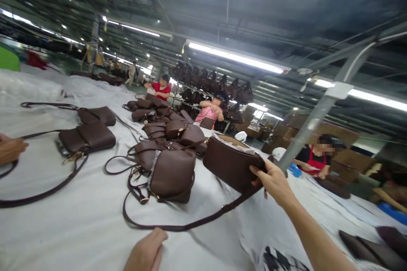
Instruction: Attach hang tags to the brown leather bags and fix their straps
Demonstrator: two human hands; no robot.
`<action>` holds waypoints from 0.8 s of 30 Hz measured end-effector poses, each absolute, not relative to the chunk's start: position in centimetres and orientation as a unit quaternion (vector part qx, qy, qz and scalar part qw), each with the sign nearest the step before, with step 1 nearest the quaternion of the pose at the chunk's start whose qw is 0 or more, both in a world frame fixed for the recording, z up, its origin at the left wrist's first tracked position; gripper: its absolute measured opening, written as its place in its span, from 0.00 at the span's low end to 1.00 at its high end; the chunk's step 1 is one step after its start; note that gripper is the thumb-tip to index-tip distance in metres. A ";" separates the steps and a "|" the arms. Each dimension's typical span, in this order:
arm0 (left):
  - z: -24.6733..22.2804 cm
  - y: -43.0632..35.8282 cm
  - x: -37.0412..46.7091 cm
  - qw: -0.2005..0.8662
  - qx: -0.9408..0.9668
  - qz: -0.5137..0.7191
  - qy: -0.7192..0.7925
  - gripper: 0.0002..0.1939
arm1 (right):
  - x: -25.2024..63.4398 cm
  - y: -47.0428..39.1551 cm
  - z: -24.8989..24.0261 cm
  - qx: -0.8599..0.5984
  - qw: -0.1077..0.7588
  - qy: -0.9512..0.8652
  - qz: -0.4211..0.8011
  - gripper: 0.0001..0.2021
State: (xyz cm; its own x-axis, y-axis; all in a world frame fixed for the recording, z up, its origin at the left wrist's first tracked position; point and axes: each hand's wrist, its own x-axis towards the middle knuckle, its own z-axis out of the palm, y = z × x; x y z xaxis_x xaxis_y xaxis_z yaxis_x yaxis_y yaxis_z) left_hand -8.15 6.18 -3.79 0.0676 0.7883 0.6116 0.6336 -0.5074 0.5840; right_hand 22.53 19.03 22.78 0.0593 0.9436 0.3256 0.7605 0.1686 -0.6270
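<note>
My right hand [271, 180] grips a dark brown shoulder bag [229, 163] by its right end, thumb on the near side. The bag is tilted in the air, and its open top shows a tan lining and white stuffing. Its long strap [203, 221] hangs down and loops to the left over the white table cover. My left hand [145, 249] is at the bottom of the view, fingers curled together just below the strap, with nothing visible in them. Nearest to both hands, a finished-looking brown bag [174, 173] lies on the table.
A heap of brown bags [168, 125] covers the table's middle. Two more bags [89, 137] lie left, beside another person's hand [12, 149]. A slanting metal post [313, 125] rises at right. Co-workers sit across the table. Brown pieces [370, 247] lie lower right.
</note>
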 end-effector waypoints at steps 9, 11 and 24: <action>-2.1 6.5 -8.9 0.029 0.755 0.277 0.593 0.20 | 31.0 0.6 21.1 -0.617 0.428 -0.568 0.336 0.24; -0.5 7.1 -11.2 0.005 0.765 0.230 0.601 0.16 | 31.5 -1.8 18.7 -0.633 0.404 -0.563 0.347 0.23; 31.0 17.7 -16.3 -0.162 0.730 0.462 0.478 0.14 | 25.1 -1.7 13.6 -0.619 0.513 -0.523 0.283 0.23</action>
